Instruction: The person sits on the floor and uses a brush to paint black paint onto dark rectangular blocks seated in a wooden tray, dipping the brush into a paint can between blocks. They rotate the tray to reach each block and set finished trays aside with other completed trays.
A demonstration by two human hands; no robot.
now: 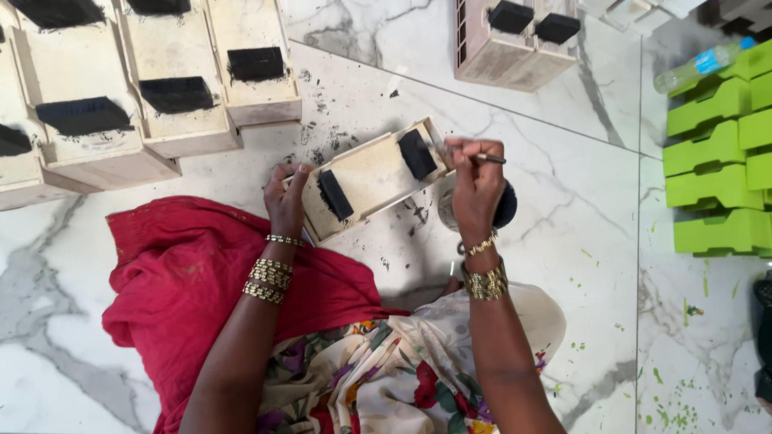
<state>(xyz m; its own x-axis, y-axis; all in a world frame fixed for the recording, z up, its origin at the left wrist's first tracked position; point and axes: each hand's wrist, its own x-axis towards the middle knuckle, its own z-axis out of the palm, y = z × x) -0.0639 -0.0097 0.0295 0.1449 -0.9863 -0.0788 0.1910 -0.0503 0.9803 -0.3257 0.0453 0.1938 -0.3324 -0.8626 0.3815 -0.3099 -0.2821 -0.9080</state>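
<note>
- Head view: I see my left hand (pixel 285 201) gripping the near end of a pale wooden block (pixel 371 178) that lies tilted on the white marbled floor (pixel 563 241), fingers curled over its edge beside one black-painted recess (pixel 334 195).
- My right hand (pixel 476 183) is closed in a pinch on a thin paintbrush (pixel 470 157), its tip at the second black recess (pixel 417 153) near the far end of the block.
- I judge the block stiff and fairly light, a hollow-looking piece that a single hand can steady; its bare wood faces look dry and give good grip.
- The black patches look freshly painted, so I would take hold at the unpainted ends or long edges, never across the recesses.
- The brush is slim and light; a fingertip pinch near the middle of its handle suits it.
- A dark round pot (pixel 505 206) sits just behind my right hand, mostly hidden.
- More painted blocks (pixel 145 96) lie in a row at the upper left, another block (pixel 515 40) above, bright green blocks (pixel 716 161) stacked at the right, with a plastic bottle (pixel 700 66) beside them.
- Black flecks are scattered on the floor around the block.
</note>
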